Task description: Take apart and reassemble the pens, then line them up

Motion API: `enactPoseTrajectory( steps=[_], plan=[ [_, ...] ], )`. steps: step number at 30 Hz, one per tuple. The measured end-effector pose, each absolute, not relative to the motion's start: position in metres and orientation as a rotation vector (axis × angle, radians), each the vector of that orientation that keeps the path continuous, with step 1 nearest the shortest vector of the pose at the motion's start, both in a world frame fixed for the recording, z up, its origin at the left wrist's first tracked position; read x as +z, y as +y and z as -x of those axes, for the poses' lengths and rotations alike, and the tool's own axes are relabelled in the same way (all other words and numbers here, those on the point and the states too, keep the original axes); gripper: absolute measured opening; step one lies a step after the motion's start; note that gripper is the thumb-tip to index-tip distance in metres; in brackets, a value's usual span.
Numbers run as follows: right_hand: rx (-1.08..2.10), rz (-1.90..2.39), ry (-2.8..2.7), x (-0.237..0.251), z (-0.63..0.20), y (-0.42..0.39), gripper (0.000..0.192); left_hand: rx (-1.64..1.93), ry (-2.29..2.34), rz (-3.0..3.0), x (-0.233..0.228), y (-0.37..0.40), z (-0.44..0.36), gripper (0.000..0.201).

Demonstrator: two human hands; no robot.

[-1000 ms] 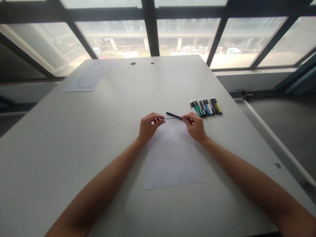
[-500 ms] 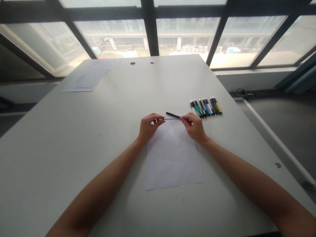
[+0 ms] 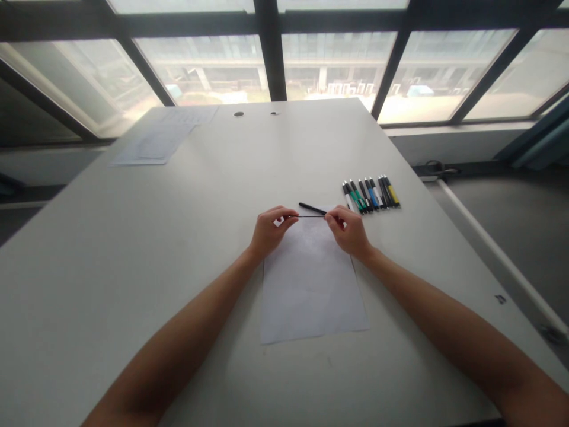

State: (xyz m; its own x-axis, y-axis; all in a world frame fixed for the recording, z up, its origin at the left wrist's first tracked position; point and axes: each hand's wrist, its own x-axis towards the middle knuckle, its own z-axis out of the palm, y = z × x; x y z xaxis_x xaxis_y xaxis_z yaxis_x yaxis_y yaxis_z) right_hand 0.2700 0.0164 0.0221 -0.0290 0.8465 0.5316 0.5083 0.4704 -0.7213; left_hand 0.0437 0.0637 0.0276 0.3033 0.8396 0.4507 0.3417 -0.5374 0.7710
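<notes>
A thin dark rod that looks like a pen refill (image 3: 311, 216) stretches level between my two hands, over the far end of a white sheet of paper (image 3: 315, 290). My left hand (image 3: 272, 228) pinches its left end between thumb and fingertips. At the right end, the fingers of my right hand (image 3: 347, 228) are closed on it. Just beyond lies a black pen body (image 3: 312, 208), slanting toward my right hand, which hides its near end. Whether that hand touches the pen body I cannot tell.
Several pens (image 3: 371, 194) with coloured grips lie in a row beyond my right hand. Papers (image 3: 151, 139) rest at the table's far left corner. The white table (image 3: 111, 255) has round holes near its far edge, below the windows.
The refill between my hands has come slightly nearer to me, and my left hand has moved a little to the right. The pens and paper stay as they were.
</notes>
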Motion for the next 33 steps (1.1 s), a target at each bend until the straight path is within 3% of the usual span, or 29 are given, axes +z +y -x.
enactPoseTrajectory(
  steps=[14, 22, 33],
  plan=[
    [0.332, 1.210, -1.576, 0.020, -0.270, 0.021, 0.037, 1.305, 1.161, -2.091, 0.032, 0.065, -0.041, 0.019],
    [0.011, 1.650, -1.817, 0.017, -0.265, 0.025, 0.029, 1.303, 1.208, -2.016, 0.028, 0.070, -0.039, 0.014],
    [0.012, 1.738, -2.008, 0.022, -0.264, 0.024, 0.017, 1.357, 1.325, -1.887, 0.022, 0.075, -0.040, 0.015]
  ],
)
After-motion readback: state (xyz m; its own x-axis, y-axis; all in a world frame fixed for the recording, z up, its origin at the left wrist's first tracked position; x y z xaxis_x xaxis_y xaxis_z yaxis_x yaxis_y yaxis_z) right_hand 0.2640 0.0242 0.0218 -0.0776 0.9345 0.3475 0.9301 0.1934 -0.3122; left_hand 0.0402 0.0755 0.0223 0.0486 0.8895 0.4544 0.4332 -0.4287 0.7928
